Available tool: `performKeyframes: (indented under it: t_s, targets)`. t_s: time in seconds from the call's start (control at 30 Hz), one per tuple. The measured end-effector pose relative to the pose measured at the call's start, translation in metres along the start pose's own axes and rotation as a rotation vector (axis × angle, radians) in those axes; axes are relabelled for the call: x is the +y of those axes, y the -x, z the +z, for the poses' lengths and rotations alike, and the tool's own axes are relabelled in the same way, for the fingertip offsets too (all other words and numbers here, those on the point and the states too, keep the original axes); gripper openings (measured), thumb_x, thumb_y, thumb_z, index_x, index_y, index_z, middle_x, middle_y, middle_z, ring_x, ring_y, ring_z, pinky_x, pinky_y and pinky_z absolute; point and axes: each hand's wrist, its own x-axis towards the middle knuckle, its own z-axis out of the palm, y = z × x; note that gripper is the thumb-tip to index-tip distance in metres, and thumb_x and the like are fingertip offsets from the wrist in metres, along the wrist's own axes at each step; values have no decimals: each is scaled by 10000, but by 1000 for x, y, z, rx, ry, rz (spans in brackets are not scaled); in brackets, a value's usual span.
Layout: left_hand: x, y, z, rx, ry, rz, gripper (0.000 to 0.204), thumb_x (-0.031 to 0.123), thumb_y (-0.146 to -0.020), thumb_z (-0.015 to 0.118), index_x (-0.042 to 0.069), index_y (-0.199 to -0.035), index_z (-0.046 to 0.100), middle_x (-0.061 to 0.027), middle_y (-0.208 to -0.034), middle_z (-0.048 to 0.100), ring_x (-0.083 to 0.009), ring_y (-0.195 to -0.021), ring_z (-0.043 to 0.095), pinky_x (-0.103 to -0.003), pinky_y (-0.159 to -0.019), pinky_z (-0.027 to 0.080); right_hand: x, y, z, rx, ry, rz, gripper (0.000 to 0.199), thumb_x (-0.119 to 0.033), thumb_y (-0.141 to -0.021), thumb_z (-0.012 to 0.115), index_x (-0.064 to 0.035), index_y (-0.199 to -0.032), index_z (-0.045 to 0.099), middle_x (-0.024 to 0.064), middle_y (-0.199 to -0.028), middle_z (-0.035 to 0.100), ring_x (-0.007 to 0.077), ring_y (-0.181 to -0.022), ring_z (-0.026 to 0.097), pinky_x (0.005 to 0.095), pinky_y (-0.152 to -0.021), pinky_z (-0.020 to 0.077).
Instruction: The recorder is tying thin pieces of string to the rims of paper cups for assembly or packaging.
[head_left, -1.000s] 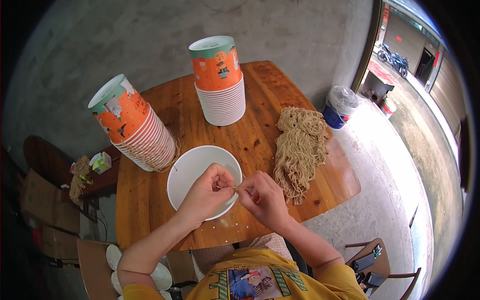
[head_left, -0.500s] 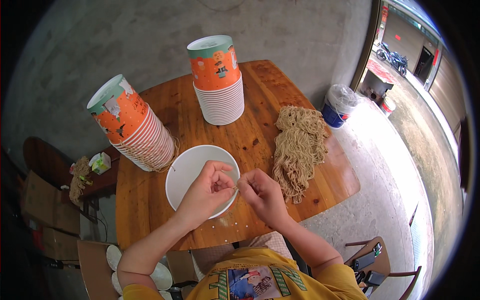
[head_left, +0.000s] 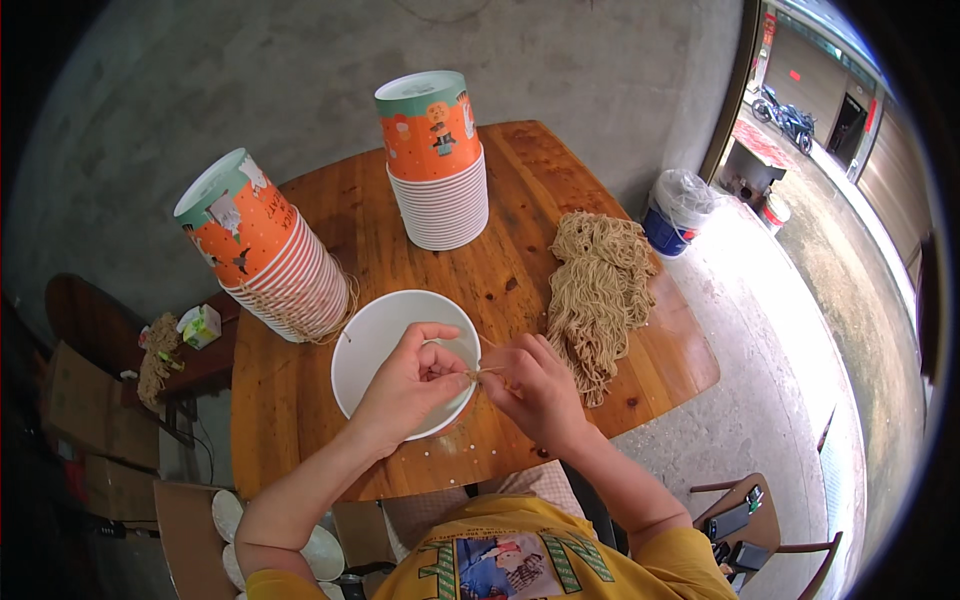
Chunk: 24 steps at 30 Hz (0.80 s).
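A paper bucket [head_left: 362, 352] with a white inside stands mouth up on the wooden table in front of me. At its right rim both of my hands work on a thin tan cord [head_left: 488, 370]. My left hand [head_left: 415, 385] reaches over the bucket, pinching the cord between thumb and forefinger. Just right of the rim, my right hand [head_left: 540, 390] is closed with its fingertips on the same cord. The fingers partly hide how the cord runs there. A thick bundle of tan cords [head_left: 600, 300] lies to the right of my right hand.
Two upside-down stacks of orange and green paper buckets stand on the wooden table [head_left: 520, 200]: a tilted stack [head_left: 265, 250] at left with cords around its rims, and an upright stack [head_left: 437, 160] farther back. A blue pail [head_left: 668, 228] and a chair [head_left: 745, 520] are at right.
My right hand has turned and shifted slightly right, its fingers looser than before. More of the cord shows between the hands. The left hand and the bucket have barely moved.
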Motion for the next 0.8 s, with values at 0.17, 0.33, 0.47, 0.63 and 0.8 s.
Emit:
performKeyframes:
  t_s: [0.17, 0.33, 0.47, 0.63, 0.8]
  targets:
    - [-2, 0, 1, 5, -84, 45, 432, 30, -894, 653, 43, -1259, 423, -19, -913, 590, -75, -869, 556, -225, -812, 449, -2, -6, -6, 2, 195, -178, 254, -59, -712, 732, -136, -933, 635, 13, -809, 554, 197, -702, 528, 310, -561, 469]
    - [0, 0, 4, 31, -221, 83, 446, 71, -899, 667, 33, -1267, 418, -17, -902, 582, -66, -850, 547, -224, -777, 447, -4, -4, -8, -33, 354, -264, 263, -67, -693, 720, -161, -928, 646, -14, -807, 558, 187, -696, 525, 303, -562, 472]
    - [-3, 0, 5, 15, -227, 136, 433, 46, -896, 654, 34, -1264, 425, -12, -909, 569, -66, -843, 538, -220, -776, 446, 2, 0, 6, 35, 50, -80, 202, -12, -734, 696, -105, -896, 621, 13, -798, 582, 177, -659, 531, 284, -542, 457]
    - [-4, -1, 4, -45, -294, 170, 355, -7, -910, 569, 34, -1244, 456, -2, -931, 537, -73, -846, 519, -230, -796, 444, -3, 7, 13, 40, -278, 189, 129, 20, -807, 665, -43, -882, 581, 52, -804, 612, 147, -639, 564, 252, -531, 440]
    - [-4, 3, 7, 1, -469, 193, 228, 32, -935, 542, 37, -1160, 506, -25, -949, 530, -115, -869, 526, -264, -807, 448, -3, 13, 16, 39, -368, 266, 83, -13, -860, 651, -29, -911, 587, 32, -797, 631, 86, -654, 586, 230, -564, 462]
